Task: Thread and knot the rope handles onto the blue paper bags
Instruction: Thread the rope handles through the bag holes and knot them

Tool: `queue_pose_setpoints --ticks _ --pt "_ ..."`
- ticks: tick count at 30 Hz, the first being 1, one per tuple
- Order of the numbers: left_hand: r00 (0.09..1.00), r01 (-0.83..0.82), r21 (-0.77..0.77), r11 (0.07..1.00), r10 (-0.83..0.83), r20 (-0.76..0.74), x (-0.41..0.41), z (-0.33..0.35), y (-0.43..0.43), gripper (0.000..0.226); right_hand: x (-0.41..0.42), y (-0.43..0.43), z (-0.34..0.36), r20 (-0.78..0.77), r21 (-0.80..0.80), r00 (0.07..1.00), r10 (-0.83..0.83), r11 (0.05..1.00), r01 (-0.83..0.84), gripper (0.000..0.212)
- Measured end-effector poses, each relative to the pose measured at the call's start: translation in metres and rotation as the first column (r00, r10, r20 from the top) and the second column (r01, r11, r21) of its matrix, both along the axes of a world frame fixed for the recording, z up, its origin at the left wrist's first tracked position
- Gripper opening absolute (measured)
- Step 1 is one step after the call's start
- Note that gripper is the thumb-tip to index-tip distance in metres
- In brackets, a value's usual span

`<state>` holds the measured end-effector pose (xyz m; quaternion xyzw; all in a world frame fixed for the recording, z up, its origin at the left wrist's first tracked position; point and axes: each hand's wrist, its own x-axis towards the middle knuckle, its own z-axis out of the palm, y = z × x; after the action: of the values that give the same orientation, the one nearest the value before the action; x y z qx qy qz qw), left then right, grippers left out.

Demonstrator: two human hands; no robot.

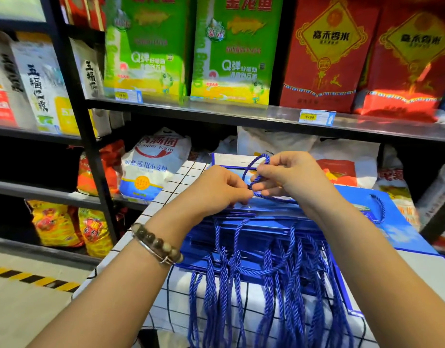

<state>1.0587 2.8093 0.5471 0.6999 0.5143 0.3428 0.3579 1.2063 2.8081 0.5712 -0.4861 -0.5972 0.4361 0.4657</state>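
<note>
Two hands, one rope (253, 161) between them: left hand (221, 189) pinching it, right hand (291, 174) curled round its loop, which arcs up and away. One flat stack of blue paper bags (269, 217) on checked table (171, 187), directly under the hands, bag count unclear. Threaded handles (266, 262) dangle toward camera.

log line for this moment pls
phase: knotting | left hand: pinches blue rope | right hand: holds rope loop | site: atop blue paper bags | other handles: hang over table edge

Two hands (217, 190) (292, 175), one rope handle (252, 162) between them, one beaded bracelet (156, 243), two green rice bags (146, 46) (235, 51), two red rice bags (326, 54) (412, 59).
</note>
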Motion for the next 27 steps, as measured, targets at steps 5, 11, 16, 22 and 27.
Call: queue_pose_setpoints --ticks 5,11,16,22,27 --pt "1.000 0.008 -0.015 1.000 -0.009 -0.028 -0.002 -0.003 0.001 0.024 0.010 0.006 -0.008 0.353 0.380 0.892 -0.282 0.915 0.138 0.022" --pt "0.996 0.023 0.046 0.999 -0.018 -0.092 -0.001 -0.001 -0.002 0.012 0.004 0.003 -0.014 0.569 0.301 0.822 -0.035 0.939 -0.168 0.011" --pt "0.990 -0.010 0.089 0.996 0.022 -0.139 -0.002 -0.001 -0.009 0.014 0.007 0.005 -0.015 0.512 0.269 0.859 0.014 0.947 -0.176 0.010" --pt "0.975 -0.027 0.204 0.979 0.071 -0.212 -0.004 -0.006 -0.018 0.015 0.007 0.003 -0.020 0.604 0.172 0.789 0.116 0.947 -0.271 0.017" --pt "0.981 0.006 0.134 0.991 0.020 -0.191 -0.012 -0.006 -0.026 0.014 0.012 -0.003 -0.021 0.645 0.122 0.742 0.181 0.935 -0.334 0.017"
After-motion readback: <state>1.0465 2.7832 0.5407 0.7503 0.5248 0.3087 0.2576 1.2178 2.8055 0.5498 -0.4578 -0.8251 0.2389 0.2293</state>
